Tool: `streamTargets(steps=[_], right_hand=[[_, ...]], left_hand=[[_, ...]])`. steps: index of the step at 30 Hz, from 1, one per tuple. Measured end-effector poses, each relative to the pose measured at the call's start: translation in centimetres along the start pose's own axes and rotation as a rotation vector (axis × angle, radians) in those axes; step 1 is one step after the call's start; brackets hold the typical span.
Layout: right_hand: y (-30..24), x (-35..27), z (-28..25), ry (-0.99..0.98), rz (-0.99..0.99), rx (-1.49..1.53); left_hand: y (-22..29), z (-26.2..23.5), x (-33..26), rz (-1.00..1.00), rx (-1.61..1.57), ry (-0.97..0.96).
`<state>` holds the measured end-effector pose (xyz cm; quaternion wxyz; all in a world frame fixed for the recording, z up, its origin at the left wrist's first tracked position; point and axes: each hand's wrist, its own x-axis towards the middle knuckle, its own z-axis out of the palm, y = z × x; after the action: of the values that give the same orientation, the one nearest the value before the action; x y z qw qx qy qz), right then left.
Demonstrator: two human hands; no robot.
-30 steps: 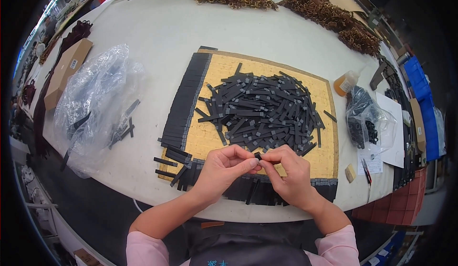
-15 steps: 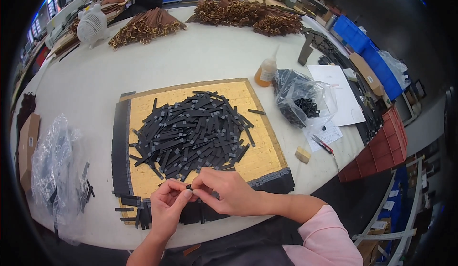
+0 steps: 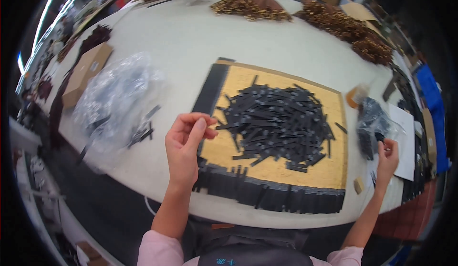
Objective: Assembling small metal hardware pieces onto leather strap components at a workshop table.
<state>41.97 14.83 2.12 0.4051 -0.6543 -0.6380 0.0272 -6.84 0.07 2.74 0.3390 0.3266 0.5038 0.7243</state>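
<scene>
My left hand (image 3: 183,139) is raised in front of the left edge of a yellow board (image 3: 274,173), thumb and fingers pinched together. Whatever may be between the fingertips is too small to make out. A heap of short black strips (image 3: 276,118) with grey ends lies on the board. My right hand (image 3: 390,156) reaches to a clear plastic bag (image 3: 369,118) holding small black loops. Its thumb and fingers are closed at the bag's mouth, against the black contents; what they grip is hidden.
Black strips (image 3: 267,194) line the board's near edge. A crumpled plastic bag (image 3: 114,104) and cardboard box (image 3: 86,75) are at left. Beyond the right bag stands a bottle of amber liquid (image 3: 355,95); a small tan block (image 3: 359,185) lies nearer. Brown strap bundles (image 3: 250,6) lie at the back.
The hands, together on a small black piece half a second ago, are now apart. My right hand has gone right to the bag; the view has swung left.
</scene>
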Motion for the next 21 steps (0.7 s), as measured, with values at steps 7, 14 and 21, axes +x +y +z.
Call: streamTargets(steps=[7,14,21], right_hand=[[-13.7,-4.2,2.6,-0.563,-0.147,0.353],[-26.1,-10.0,11.6,-1.062,-0.899,0.47],[-31.1,-14.9,18.0,-0.902,-1.065,0.534]], left_hand=[[0.9,-13.1,0.2,0.07,0.558,0.176],[-0.2,-10.9,-2.3,0.088,0.966,0.033],[-2.5,-11.5,-1.4,-0.052,0.836,0.022]])
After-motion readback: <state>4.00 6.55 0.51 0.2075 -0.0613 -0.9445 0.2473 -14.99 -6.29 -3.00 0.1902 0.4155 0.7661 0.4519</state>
